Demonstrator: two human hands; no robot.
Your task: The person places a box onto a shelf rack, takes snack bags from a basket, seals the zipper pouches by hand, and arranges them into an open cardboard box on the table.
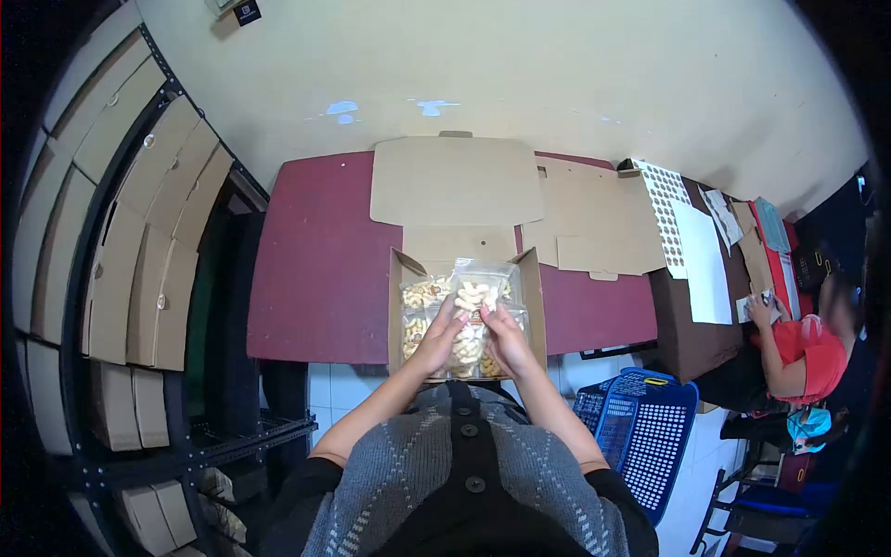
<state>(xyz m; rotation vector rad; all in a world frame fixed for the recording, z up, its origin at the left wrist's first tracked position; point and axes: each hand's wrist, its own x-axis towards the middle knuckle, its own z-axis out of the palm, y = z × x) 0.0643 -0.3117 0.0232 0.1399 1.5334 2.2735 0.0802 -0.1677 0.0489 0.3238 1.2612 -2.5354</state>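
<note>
Both of my hands hold one clear plastic pouch of pale, curved pieces that look like cashews [476, 295]. My left hand [438, 343] grips its left side, and my right hand [509, 342] grips its right side, thumbs toward the front. Beneath the pouch stands an open cardboard box [396, 316], its lid [457, 181] folded back away from me. More pouches of the same kind [422, 293] lie inside the box, partly hidden by my hands and the held pouch.
The box rests on a maroon table [316, 260]. Flat cardboard [594, 213] and sticker sheets [661, 200] lie to the right. A blue basket [640, 436] stands on the floor. Shelves hold cartons [116, 278] at left. Another person [807, 353] sits far right.
</note>
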